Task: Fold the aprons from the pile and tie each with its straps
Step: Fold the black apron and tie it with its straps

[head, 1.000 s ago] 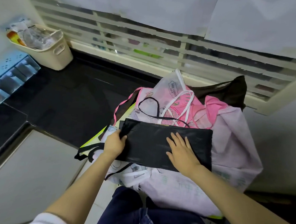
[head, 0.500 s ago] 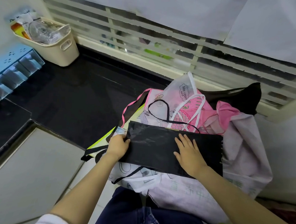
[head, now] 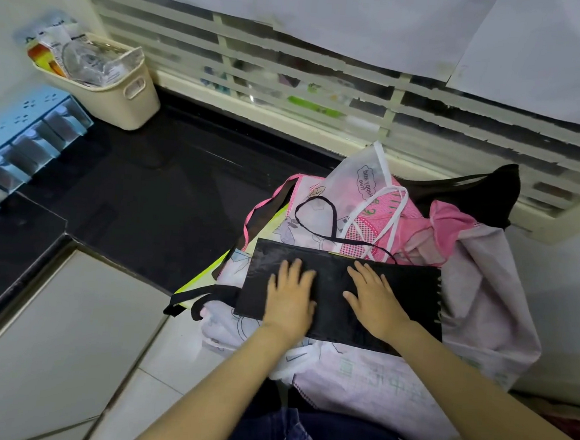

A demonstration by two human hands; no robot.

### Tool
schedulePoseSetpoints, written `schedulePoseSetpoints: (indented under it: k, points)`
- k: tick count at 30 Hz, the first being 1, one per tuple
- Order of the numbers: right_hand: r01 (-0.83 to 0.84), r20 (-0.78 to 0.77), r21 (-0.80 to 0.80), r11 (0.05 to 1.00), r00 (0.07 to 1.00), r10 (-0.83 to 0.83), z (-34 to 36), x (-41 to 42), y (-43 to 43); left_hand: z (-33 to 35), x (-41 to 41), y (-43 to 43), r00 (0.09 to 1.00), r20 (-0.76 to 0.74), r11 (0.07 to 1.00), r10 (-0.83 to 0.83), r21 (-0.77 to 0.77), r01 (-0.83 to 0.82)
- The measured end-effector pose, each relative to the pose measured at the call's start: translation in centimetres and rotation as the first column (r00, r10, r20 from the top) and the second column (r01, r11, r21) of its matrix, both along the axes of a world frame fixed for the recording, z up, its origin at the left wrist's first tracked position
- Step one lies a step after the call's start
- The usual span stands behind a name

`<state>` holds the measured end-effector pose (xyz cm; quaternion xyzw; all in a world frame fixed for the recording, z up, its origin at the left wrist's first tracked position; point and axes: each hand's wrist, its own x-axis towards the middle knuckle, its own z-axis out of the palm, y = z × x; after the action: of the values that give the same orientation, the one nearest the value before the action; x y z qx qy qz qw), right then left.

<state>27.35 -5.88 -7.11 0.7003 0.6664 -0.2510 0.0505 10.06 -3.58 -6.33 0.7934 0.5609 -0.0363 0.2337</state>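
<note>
Left hand (head: 288, 293) and right hand (head: 375, 299) press flat, fingers straight, on the folded black apron (head: 410, 297)

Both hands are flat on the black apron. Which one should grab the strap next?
Right, probably. The right hand has its fingertips by the far edge of the apron, where the strap runs closest. The left hand can hold the fold down.

Saw a cream basket (head: 128, 105) standing in the far left corner of the black desk (head: 153, 193), crammed with plastic packets (head: 83, 61). Found a blue drawer unit (head: 22, 153) just beside it along the left wall. Noted a slatted window (head: 292, 65) behind, partly covered by white paper sheets (head: 330, 13). Spotted pale tiles (head: 175, 366) below the desk edge.
</note>
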Motion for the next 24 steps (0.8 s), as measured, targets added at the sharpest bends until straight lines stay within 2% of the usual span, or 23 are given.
schedulePoseSetpoints:
  k: [3,7,10,13,14,17,18,19,21,23,24]
  points:
    - [-0.088,-0.052,0.092,0.992,0.994,0.093,0.7,-0.5,-0.6,-1.7,1.6,-1.6,0.991,-0.102,0.977,-0.091,-0.199,0.069]
    - [-0.324,0.008,0.051,0.945,0.946,0.324,-0.3,0.6,-3.9,-2.9,1.2,-1.8,0.987,-0.119,0.976,-0.109,-0.2,0.083]
    - [-0.335,0.12,0.043,0.941,0.937,0.328,-1.4,4.7,-5.6,-3.3,1.0,-1.9,0.984,-0.134,0.979,-0.12,-0.181,0.094]
    - [-0.217,0.228,-0.037,0.976,0.949,0.219,-2.3,9.8,-5.6,-3.5,1.0,-2.0,0.978,-0.168,0.981,-0.124,-0.166,0.096]
    - [-0.168,0.236,-0.082,0.982,0.954,0.183,-2.3,11.2,-5.6,-3.5,1.1,-2.1,0.976,-0.176,0.981,-0.127,-0.166,0.098]
    - [-0.089,0.277,-0.049,0.995,0.956,0.099,-1.5,14.2,-4.9,-3.4,1.2,-2.1,0.971,-0.2,0.981,-0.133,-0.167,0.1]
    - [-0.064,0.251,-0.088,0.994,0.964,0.084,-1.4,14.8,-4.9,-3.4,1.2,-2.1,0.971,-0.202,0.981,-0.131,-0.169,0.097]
    - [-0.021,0.176,-0.122,0.992,0.984,0.042,-1.2,14.9,-4.7,-3.3,1.2,-2.1,0.971,-0.202,0.981,-0.128,-0.171,0.094]
    - [0.104,-0.021,0.011,0.994,0.994,-0.104,-1.2,14.3,-4.5,-3.2,1.3,-2.1,0.973,-0.198,0.981,-0.12,-0.171,0.087]
    - [0.331,-0.194,0.176,0.927,0.935,-0.297,-0.9,13.0,-4.2,-2.9,1.5,-2.0,0.974,-0.197,0.981,-0.113,-0.176,0.079]
    - [0.438,-0.257,0.19,0.879,0.886,-0.386,-0.9,12.3,-4.2,-2.7,1.7,-1.9,0.973,-0.202,0.981,-0.11,-0.18,0.074]
